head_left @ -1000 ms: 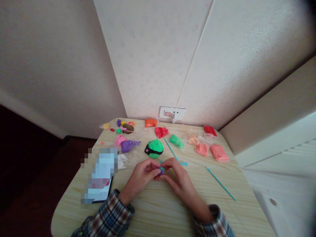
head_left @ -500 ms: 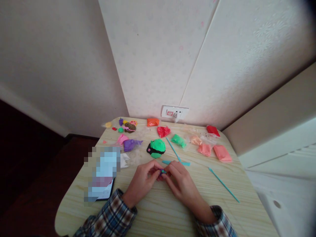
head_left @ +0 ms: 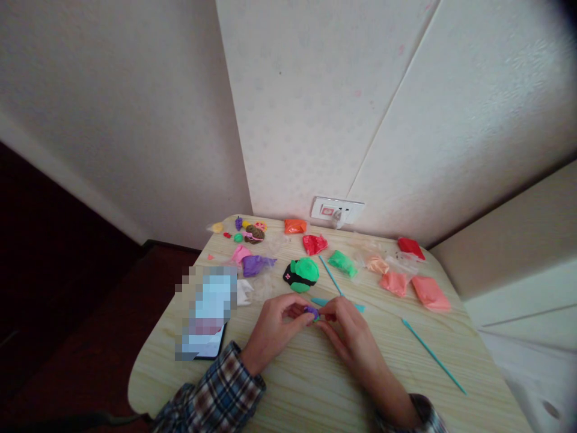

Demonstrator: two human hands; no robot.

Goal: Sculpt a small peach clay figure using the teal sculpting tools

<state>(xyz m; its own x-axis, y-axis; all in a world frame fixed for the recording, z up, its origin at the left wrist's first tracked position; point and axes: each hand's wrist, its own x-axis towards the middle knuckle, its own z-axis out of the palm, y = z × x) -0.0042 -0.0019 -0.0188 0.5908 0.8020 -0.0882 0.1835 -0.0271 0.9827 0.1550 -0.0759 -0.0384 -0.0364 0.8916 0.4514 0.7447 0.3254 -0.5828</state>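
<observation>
Over table [head_left: 315, 385]: left hand [head_left: 273, 328], right hand [head_left: 354, 334] angled inward, fingers [head_left: 303, 323] pinching purple piece [head_left: 311, 311].

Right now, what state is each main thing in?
Purple-and-green clay piece: held
Left fingers: closed on it
Right fingers: bent, contact unclear
Smartphone: flat, screen lit
Green-and-black clay model: set down
Rightmost turquoise tool: lying free
Orange packet: film-wrapped
Plug: apparently inserted

The phone [head_left: 213, 347] is mostly hidden by pixelation, and the left hand [head_left: 280, 323] partly covers the purple-and-green piece [head_left: 311, 311].
</observation>
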